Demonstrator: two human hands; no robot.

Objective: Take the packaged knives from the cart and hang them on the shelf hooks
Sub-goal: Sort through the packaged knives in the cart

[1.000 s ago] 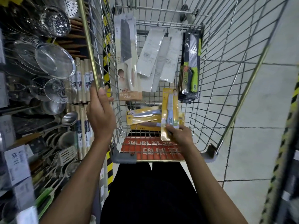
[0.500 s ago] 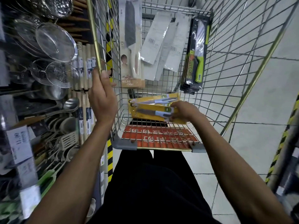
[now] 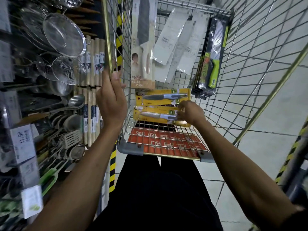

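A wire cart [image 3: 166, 155] stands in front of me with packaged knives in it. Two yellow knife packs lie flat at its near end: the nearer yellow pack [image 3: 155, 115] and the farther yellow pack [image 3: 162, 96]. My right hand [image 3: 190, 112] is curled on the right end of the nearer pack. My left hand [image 3: 111, 100] grips the cart's left top rail [image 3: 106, 35]. A tall beige knife pack [image 3: 143, 44] leans at the left, white packs [image 3: 176, 44] lie in the middle, and black-and-green knife packs [image 3: 211, 55] lean at the right.
The shelf at my left holds hanging metal strainers [image 3: 65, 35], ladles, spatulas and boxed wooden rolling pins [image 3: 93, 67], with price tags [image 3: 21, 139] on its edge. Yellow-black hazard tape [image 3: 112, 165] runs along the shelf base. Tiled floor lies to the right.
My right hand laid the upright yellow pack flat on the other yellow packs and now holds the right end of the nearer one. The view moved closer over the cart.
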